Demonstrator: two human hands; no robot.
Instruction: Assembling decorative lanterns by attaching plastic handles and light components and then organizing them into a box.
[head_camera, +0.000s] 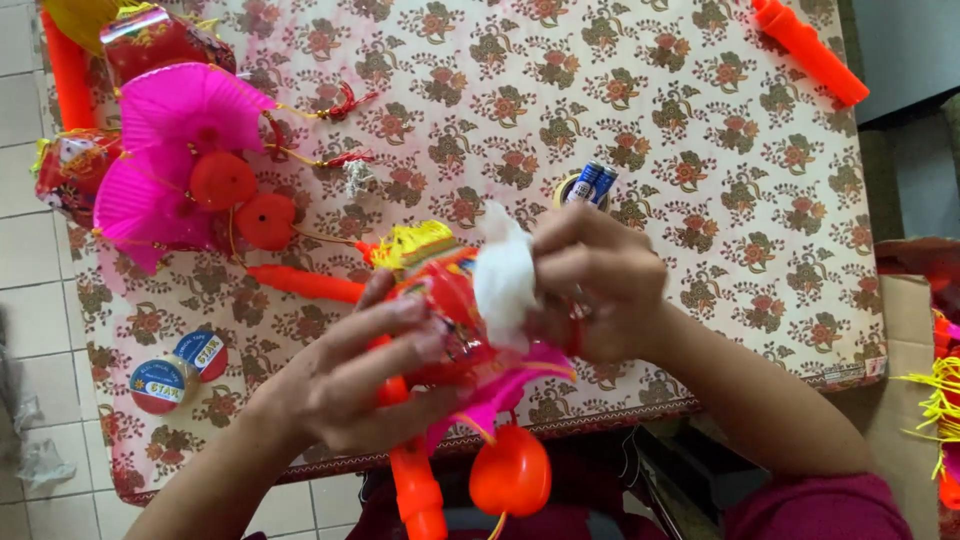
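My left hand (365, 375) grips a red, shiny toy lantern (450, 315) with pink paper fins, a yellow crest and an orange handle (415, 490) hanging below the table edge. A round orange piece (510, 478) dangles under it. My right hand (595, 285) presses a white cloth or tissue (503, 275) against the lantern's right side. Both hands are over the front of the flower-patterned tablecloth (700, 170).
Finished lanterns with pink fins (180, 150) and orange wheels lie at the left. Two tape rolls (180, 370) sit front left. Batteries (592, 183) stand on a tape roll behind my right hand. An orange stick (810, 50) lies far right; a cardboard box (905, 340) stands right.
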